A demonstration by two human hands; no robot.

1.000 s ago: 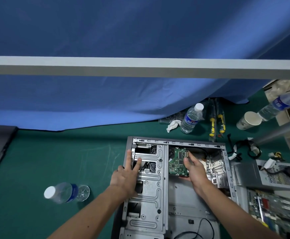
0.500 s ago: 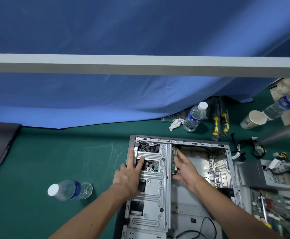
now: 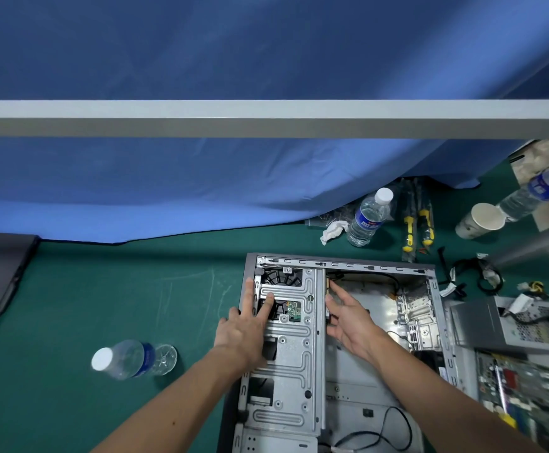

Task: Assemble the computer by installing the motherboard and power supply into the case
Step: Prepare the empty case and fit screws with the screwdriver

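Note:
The open grey computer case [image 3: 348,260] lies flat on the green table. My left hand [image 3: 245,328] rests with straight fingers on the metal drive cage [image 3: 294,364] at the case's left side. My right hand [image 3: 348,317] has its fingers straight and pushes a hard drive [image 3: 327,300] sideways into the cage; only the drive's edge shows, plus a bit of its green board [image 3: 294,310] through a cage opening. The power supply [image 3: 528,325] sits outside the case at the right. The motherboard [image 3: 528,384] lies below it, blurred.
A water bottle [image 3: 129,358] lies on its side left of the case. Behind the case stand another bottle [image 3: 369,217], a crumpled tissue [image 3: 333,230], yellow-handled screwdrivers [image 3: 418,230], a paper cup [image 3: 480,220] and loose cables [image 3: 475,276]. A blue cloth hangs at the back.
The hard drive, held flat in my right hand a second ago, has slid left into the drive cage. My right hand now has flat fingers against its edge. My left hand stayed on the cage.

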